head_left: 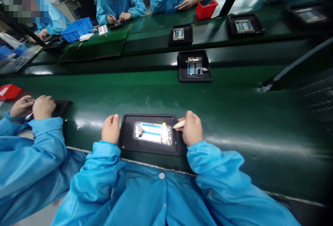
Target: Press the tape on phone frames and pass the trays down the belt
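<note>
A black tray (127,142) lies on the green bench in front of me, and a phone frame (153,133) with blue strips and a small yellow tab rests inside it. My left hand (110,129) has its fingers closed at the tray's left edge, gripping that edge. On the right side, my right hand (191,128) is closed around a pale pointed tool (179,124). The tool's tip is by the right end of the phone frame, over the tray's edge.
Another tray (182,77) with a phone frame lies beyond mine on the green bench (234,115). More trays stand along the raised far strip. A co-worker's hands (44,107) work at the left. Red and blue bins (76,30) and several people are farther back.
</note>
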A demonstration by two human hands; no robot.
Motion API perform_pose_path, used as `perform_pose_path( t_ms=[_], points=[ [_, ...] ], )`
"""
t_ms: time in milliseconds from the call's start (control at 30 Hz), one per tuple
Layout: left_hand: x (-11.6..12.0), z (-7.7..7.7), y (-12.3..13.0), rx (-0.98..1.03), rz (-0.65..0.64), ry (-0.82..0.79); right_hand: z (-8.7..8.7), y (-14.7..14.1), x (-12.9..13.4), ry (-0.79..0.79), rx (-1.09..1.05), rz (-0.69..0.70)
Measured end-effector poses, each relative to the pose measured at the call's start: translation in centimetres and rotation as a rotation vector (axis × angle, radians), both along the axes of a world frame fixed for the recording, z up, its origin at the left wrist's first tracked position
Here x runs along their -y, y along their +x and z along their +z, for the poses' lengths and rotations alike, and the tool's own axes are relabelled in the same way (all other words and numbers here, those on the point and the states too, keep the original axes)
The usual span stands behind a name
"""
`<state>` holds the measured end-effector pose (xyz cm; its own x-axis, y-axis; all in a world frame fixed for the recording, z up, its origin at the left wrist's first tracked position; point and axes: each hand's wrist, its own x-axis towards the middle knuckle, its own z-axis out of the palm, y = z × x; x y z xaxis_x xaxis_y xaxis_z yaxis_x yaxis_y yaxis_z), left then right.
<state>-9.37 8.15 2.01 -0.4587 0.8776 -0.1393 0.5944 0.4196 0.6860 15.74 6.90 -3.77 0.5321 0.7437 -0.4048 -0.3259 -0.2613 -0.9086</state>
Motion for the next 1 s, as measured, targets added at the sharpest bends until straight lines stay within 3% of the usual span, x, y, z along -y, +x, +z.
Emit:
perform_pose_path(
  t_ms=[100,267,433,600,733,833,933,1000],
  points=[
    [0.6,-1.7,-1.0,0.168,-0.056,-0.235,-0.1,1.7,0.7,-0.128,-0.129,-0.050],
    [0.9,-3.7,-1.1,0.410,-0.112,-0.344,-0.4,2.3,1.3,-0.150,-0.141,0.040],
    [0.6,-2.7,-1.0,0.662,-0.132,-0.386,-0.5,2.7,0.6,-0.181,-0.200,0.080],
    [-0.9,-0.9,-2.5,0.899,0.132,-0.198,-0.3,3.3,0.4,-0.199,-0.299,0.131],
    [-2.9,-0.6,-5.8,0.784,0.338,0.014,-0.3,3.4,0.4,-0.213,-0.293,0.143],
    [-3.8,-1.6,-8.1,0.640,0.469,0.080,-0.5,3.5,0.5,-0.222,-0.299,0.158],
    [-3.8,-3.3,-8.7,0.489,0.517,0.042,-0.7,3.7,0.5,-0.244,-0.300,0.160],
    [-3.3,-4.3,-8.0,0.384,0.481,0.014,-0.6,3.8,0.4,-0.265,-0.299,0.167]
  ],
)
